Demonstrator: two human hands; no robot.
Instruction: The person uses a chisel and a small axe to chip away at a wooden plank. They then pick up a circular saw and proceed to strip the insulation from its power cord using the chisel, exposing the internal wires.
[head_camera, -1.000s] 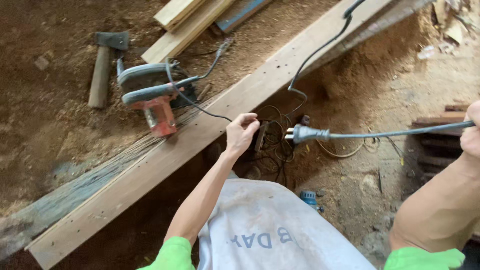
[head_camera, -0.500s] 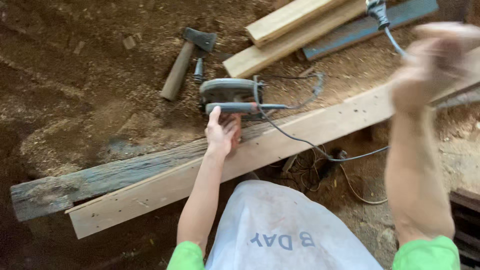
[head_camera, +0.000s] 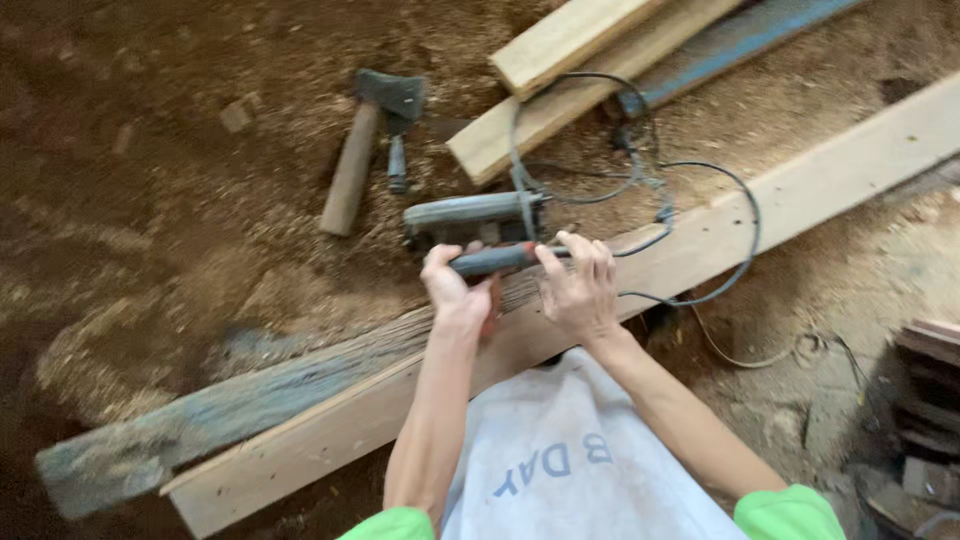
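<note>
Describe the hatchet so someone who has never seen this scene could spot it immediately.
Start from the long pale plank crossing the sawdust floor, then look up-left past the power saw that both hands grip. The hatchet lies there: the only tool with a plain wooden handle and dark wedge head, and no cord.

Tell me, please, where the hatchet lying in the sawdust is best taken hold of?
Take the hatchet by the lower half of its wooden handle, coming from above on the near-left side. The handle lies flat and bare there, while the metal head at the far end sits close beside a small dark tool.
</note>
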